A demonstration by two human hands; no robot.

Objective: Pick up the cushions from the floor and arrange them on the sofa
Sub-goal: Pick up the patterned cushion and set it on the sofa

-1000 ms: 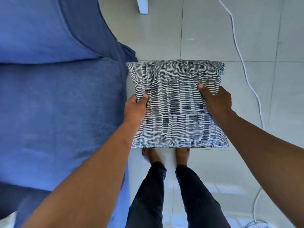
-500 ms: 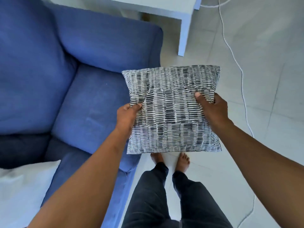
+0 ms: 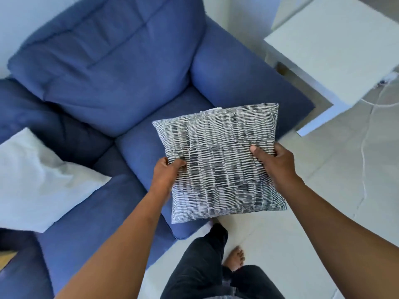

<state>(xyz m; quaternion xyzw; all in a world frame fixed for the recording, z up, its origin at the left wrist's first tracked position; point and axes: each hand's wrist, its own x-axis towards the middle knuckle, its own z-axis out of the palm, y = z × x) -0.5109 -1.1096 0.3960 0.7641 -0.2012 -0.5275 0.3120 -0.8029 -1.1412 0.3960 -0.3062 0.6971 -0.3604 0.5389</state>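
**Cushion heading for the sofa corner**

The left hand (image 3: 167,172) and right hand (image 3: 275,161) are pinching the striped cushion (image 3: 220,162) by opposite edges, holding it flat in the air over the blue sofa (image 3: 121,67) seat, probably to drop it squarely near the armrest. A white cushion (image 3: 36,180) is already lying there. No readable writing is showing.

The blue fabric-upholstered sofa (image 3: 138,152) stands on the pale tiled floor (image 3: 336,190). A plain white square cushion (image 3: 36,182) lies on the sofa seat. Beside the sofa armrest, a white rectangular side table (image 3: 336,50) stands on the floor. A thin white cable (image 3: 363,160) trails across the tiles below that table.
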